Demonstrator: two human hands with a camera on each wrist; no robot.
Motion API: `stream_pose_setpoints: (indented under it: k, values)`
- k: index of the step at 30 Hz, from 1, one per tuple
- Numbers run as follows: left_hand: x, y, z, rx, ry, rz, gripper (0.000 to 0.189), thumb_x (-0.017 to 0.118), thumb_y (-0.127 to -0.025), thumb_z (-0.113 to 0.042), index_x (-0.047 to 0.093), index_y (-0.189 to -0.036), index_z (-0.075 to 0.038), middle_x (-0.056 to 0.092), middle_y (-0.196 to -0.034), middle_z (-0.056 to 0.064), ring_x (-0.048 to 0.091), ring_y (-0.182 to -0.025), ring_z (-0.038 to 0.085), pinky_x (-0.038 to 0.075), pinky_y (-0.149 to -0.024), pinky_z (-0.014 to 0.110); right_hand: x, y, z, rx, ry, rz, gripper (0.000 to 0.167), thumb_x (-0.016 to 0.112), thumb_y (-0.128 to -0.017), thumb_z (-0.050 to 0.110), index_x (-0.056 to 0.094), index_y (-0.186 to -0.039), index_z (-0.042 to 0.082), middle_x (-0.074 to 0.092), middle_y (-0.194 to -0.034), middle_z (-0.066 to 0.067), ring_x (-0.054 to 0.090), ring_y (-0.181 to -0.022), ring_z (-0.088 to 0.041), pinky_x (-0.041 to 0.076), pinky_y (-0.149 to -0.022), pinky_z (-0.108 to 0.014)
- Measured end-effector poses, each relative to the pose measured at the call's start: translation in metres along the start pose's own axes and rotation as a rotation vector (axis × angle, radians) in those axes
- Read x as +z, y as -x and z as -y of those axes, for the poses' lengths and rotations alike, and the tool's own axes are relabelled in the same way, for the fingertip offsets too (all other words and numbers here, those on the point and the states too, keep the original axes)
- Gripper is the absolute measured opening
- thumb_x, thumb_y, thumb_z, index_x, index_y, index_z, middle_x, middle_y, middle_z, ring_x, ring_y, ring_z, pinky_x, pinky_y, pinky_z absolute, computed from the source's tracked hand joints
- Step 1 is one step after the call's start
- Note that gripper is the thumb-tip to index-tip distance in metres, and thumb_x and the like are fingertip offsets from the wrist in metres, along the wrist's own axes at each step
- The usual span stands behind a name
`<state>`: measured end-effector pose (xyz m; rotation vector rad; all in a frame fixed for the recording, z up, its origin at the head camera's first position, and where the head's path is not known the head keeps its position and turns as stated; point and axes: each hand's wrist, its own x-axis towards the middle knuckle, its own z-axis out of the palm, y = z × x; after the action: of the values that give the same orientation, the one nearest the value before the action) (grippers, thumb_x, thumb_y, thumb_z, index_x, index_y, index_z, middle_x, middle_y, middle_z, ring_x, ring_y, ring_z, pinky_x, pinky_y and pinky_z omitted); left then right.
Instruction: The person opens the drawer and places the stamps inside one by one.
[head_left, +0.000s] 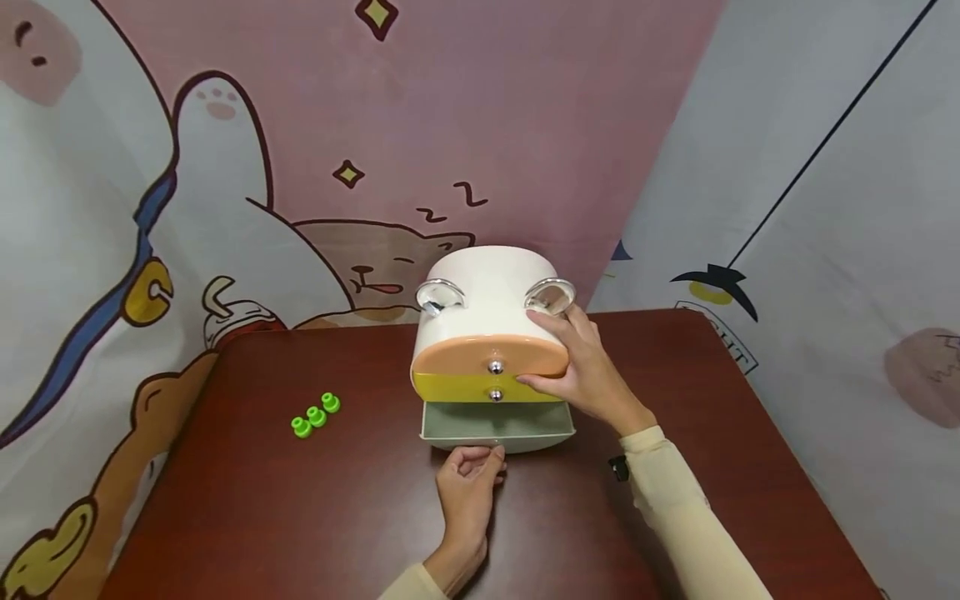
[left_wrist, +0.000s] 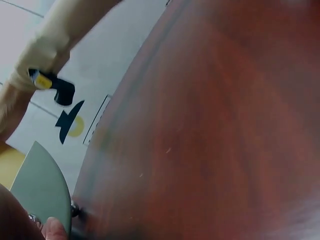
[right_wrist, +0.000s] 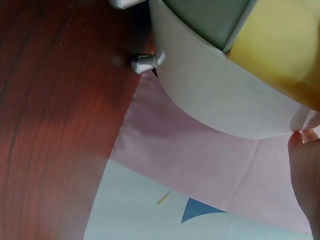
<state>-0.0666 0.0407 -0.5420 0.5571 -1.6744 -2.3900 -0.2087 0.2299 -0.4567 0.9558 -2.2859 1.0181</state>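
A small white drawer cabinet [head_left: 491, 292] stands on the table, with an orange drawer [head_left: 457, 356] above a yellow drawer [head_left: 450, 387], both closed and fitted with silver knobs. The green bottom drawer [head_left: 495, 423] is pulled out, and no object shows inside it. With thumb and fingers, my left hand [head_left: 468, 492] pinches the knob at this drawer's front. My right hand [head_left: 588, 371] grips the cabinet's right side, its thumb across the front and its fingers by the right silver ring [head_left: 551, 293]. In the right wrist view, fingertips [right_wrist: 296, 140] touch the white shell.
Several small green knobbed pieces [head_left: 316, 416] lie in a slanting row on the brown table [head_left: 360, 517], left of the cabinet. A cartoon-printed cloth [head_left: 480, 108] hangs behind the table. Silver feet [right_wrist: 145, 62] hold the cabinet up.
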Motion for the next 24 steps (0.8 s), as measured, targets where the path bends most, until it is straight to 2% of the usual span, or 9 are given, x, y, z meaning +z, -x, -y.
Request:
stream_pose_setpoints:
  k: [9, 14, 18, 23, 24]
  values:
    - [-0.015, 0.026, 0.001, -0.099, -0.018, 0.005, 0.019, 0.084, -0.091, 0.002, 0.07, -0.102, 0.008, 0.077, -0.089, 0.019, 0.076, -0.074, 0.024, 0.062, -0.066, 0.031, -0.001, -0.001, 0.0, 0.015, 0.0, -0.007, 0.106, 0.109, -0.067, 0.019, 0.054, -0.158, 0.023, 0.05, -0.146, -0.023, 0.053, -0.115, -0.036, 0.035, -0.097, -0.057]
    - [-0.023, 0.037, 0.001, -0.1, -0.031, 0.017, 0.021, 0.085, -0.089, 0.002, 0.07, -0.101, 0.01, 0.076, -0.085, 0.019, 0.076, -0.072, 0.025, 0.061, -0.063, 0.03, -0.001, 0.0, -0.001, 0.033, -0.014, 0.008, 0.106, 0.108, -0.068, 0.016, 0.054, -0.158, 0.023, 0.05, -0.143, -0.023, 0.051, -0.109, -0.033, 0.036, -0.093, -0.055]
    - [-0.03, 0.038, -0.001, -0.097, -0.049, 0.045, 0.02, 0.085, -0.088, 0.003, 0.07, -0.099, 0.012, 0.076, -0.085, 0.02, 0.075, -0.071, 0.023, 0.059, -0.059, 0.027, -0.003, 0.0, -0.001, 0.049, -0.02, 0.018, 0.107, 0.108, -0.067, 0.014, 0.053, -0.159, 0.024, 0.05, -0.142, -0.022, 0.05, -0.107, -0.03, 0.035, -0.093, -0.054]
    - [-0.044, 0.039, -0.007, -0.176, -0.071, 0.04, 0.003, 0.07, -0.092, 0.006, 0.069, -0.092, 0.004, 0.077, -0.087, 0.016, 0.072, -0.069, 0.018, 0.057, -0.055, 0.026, -0.002, -0.001, -0.002, 0.044, -0.028, 0.019, 0.109, 0.108, -0.065, 0.01, 0.054, -0.159, 0.023, 0.052, -0.138, -0.022, 0.049, -0.108, -0.03, 0.035, -0.092, -0.054]
    - [-0.048, 0.04, -0.009, -0.196, -0.065, 0.026, 0.005, 0.066, -0.093, 0.006, 0.068, -0.092, 0.001, 0.077, -0.087, 0.015, 0.072, -0.068, 0.018, 0.057, -0.054, 0.027, 0.0, -0.001, -0.002, 0.042, -0.034, 0.02, 0.109, 0.108, -0.065, 0.01, 0.054, -0.159, 0.023, 0.052, -0.137, -0.022, 0.049, -0.108, -0.03, 0.034, -0.091, -0.053]
